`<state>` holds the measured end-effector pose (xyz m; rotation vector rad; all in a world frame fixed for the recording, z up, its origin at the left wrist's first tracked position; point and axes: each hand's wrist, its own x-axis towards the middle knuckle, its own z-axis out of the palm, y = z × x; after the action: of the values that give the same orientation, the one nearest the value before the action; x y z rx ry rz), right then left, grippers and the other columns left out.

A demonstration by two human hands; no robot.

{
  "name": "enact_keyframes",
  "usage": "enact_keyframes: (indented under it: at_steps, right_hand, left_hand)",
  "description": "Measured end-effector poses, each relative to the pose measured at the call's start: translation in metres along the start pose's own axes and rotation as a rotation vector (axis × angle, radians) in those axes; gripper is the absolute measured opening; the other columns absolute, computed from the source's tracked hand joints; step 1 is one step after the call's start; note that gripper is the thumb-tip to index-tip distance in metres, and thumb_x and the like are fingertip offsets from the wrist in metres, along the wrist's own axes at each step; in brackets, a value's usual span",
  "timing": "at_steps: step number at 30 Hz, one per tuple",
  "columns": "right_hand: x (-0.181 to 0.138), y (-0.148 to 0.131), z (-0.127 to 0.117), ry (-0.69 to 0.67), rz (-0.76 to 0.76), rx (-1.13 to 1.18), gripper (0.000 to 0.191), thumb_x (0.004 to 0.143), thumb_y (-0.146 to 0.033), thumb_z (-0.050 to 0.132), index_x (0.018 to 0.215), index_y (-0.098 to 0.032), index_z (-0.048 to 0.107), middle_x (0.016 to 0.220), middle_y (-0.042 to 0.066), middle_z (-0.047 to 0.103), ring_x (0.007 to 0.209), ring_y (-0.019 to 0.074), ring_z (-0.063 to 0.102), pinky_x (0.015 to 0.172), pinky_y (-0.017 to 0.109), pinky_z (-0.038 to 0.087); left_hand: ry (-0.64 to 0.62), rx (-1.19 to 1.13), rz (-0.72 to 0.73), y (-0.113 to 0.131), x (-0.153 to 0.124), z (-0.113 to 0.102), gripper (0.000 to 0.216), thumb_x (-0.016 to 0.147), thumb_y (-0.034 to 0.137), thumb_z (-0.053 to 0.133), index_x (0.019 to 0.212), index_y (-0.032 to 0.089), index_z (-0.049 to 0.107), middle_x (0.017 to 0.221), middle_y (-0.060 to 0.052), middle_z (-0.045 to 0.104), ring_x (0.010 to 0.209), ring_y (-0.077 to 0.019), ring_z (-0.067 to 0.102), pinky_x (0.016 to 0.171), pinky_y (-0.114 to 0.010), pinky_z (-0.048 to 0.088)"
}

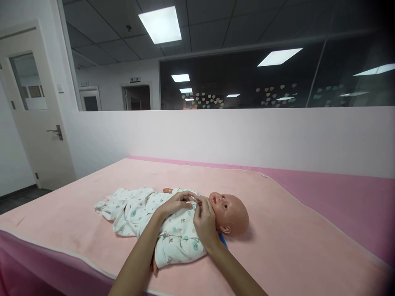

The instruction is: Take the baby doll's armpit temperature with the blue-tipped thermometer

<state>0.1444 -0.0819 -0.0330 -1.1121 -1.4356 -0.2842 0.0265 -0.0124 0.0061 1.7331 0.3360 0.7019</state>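
On the pale pink padded mat (277, 246) in front of me lies a bald plastic baby doll (230, 211), flat on its back with its head to the right and feet to the left. It wears a white cotton sleepsuit printed with small coloured shapes (175, 236). Both of my hands meet at the doll's chest, just under its chin. My left hand (175, 203) has its fingers curled in narrow, pinching the fabric at the collar. My right hand (204, 224) rests along the doll's near shoulder, fingertips closed on the same bit of collar, touching the left ones. One small doll hand (168, 190) pokes out on the far side. Behind the mat stands a low white partition wall (234, 135), and a pale door (33, 115) on the left.
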Motion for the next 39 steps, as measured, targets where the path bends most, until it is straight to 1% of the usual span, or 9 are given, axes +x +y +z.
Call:
enact_keyframes:
  at_steps: [4,10,12,14,18,23,30,35,39]
  right_hand:
    - [-0.001,-0.001,-0.001,-0.03,-0.04,-0.008,0.026,0.081,-0.008,0.034,0.098,-0.02,0.049,0.093,0.006,0.056,0.091,0.018,0.051,0.08,0.035,0.044]
    - [-0.001,-0.004,-0.004,-0.138,-0.059,-0.017,0.029,0.076,-0.007,0.037,0.099,-0.019,0.05,0.092,0.007,0.057,0.088,0.0192,0.052,0.078,0.035,0.044]
    - [-0.001,-0.004,-0.005,-0.149,-0.055,-0.031,0.03,0.075,-0.007,0.037,0.099,-0.018,0.05,0.09,0.007,0.057,0.085,0.019,0.052,0.075,0.034,0.044]
    - [-0.001,-0.005,-0.005,-0.157,-0.058,-0.053,0.03,0.074,-0.006,0.037,0.098,-0.018,0.05,0.089,0.007,0.057,0.083,0.0185,0.052,0.074,0.033,0.043]
    - [0.001,-0.007,-0.006,-0.2,-0.074,-0.131,0.02,0.077,-0.011,0.04,0.09,-0.018,0.053,0.083,0.005,0.057,0.079,0.0176,0.051,0.071,0.031,0.041]
    - [0.004,-0.011,-0.008,-0.278,-0.126,-0.149,0.015,0.08,-0.018,0.044,0.089,-0.02,0.055,0.086,0.004,0.058,0.081,0.0192,0.05,0.073,0.033,0.038]
    - [0.004,-0.009,-0.006,-0.31,-0.143,-0.09,0.012,0.083,-0.017,0.044,0.077,-0.02,0.054,0.078,0.002,0.058,0.077,0.0158,0.05,0.07,0.029,0.036]
    - [0.003,-0.008,-0.006,-0.318,-0.1,-0.054,0.011,0.084,-0.018,0.043,0.076,-0.019,0.052,0.076,0.001,0.057,0.075,0.0153,0.049,0.07,0.029,0.035]
    - [0.002,-0.008,-0.004,-0.293,-0.091,-0.065,0.012,0.084,-0.019,0.044,0.075,-0.019,0.052,0.074,0.001,0.057,0.073,0.0154,0.049,0.068,0.029,0.035]
  left_hand:
    - [0.005,-0.017,-0.005,0.003,-0.001,0.001,0.035,0.065,0.011,0.058,0.099,0.018,0.059,0.089,-0.004,0.062,0.091,-0.0163,0.053,0.083,-0.028,0.036]
    - [0.231,-0.033,-0.01,-0.004,0.001,-0.002,0.023,0.067,0.015,0.056,0.089,0.016,0.061,0.081,-0.003,0.062,0.084,-0.015,0.055,0.08,-0.027,0.038]
    - [0.258,-0.042,-0.027,-0.005,-0.001,-0.005,0.023,0.068,0.018,0.057,0.09,0.016,0.06,0.083,-0.003,0.062,0.083,-0.0151,0.055,0.08,-0.028,0.038]
    - [0.237,-0.022,-0.047,-0.003,-0.006,-0.009,0.024,0.069,0.023,0.058,0.093,0.016,0.06,0.085,-0.004,0.063,0.086,-0.0159,0.055,0.08,-0.028,0.039]
    - [0.096,0.089,-0.067,0.005,-0.022,-0.019,0.025,0.07,0.03,0.061,0.09,0.016,0.064,0.094,-0.007,0.062,0.093,-0.0177,0.054,0.083,-0.028,0.039]
    - [-0.001,0.107,-0.027,0.005,-0.036,-0.031,0.03,0.061,0.025,0.071,0.089,0.016,0.065,0.103,-0.008,0.06,0.098,-0.0188,0.053,0.09,-0.031,0.037]
    - [0.04,0.125,0.021,-0.001,-0.038,-0.033,0.032,0.055,0.023,0.075,0.086,0.016,0.068,0.108,-0.009,0.059,0.102,-0.0206,0.052,0.095,-0.033,0.036]
    - [0.078,0.24,0.034,-0.004,-0.04,-0.033,0.032,0.058,0.026,0.073,0.088,0.018,0.069,0.107,-0.01,0.06,0.1,-0.0219,0.053,0.088,-0.033,0.04]
    - [0.08,0.244,0.041,-0.007,-0.04,-0.033,0.029,0.059,0.028,0.072,0.086,0.019,0.07,0.106,-0.01,0.06,0.099,-0.0226,0.053,0.085,-0.033,0.042]
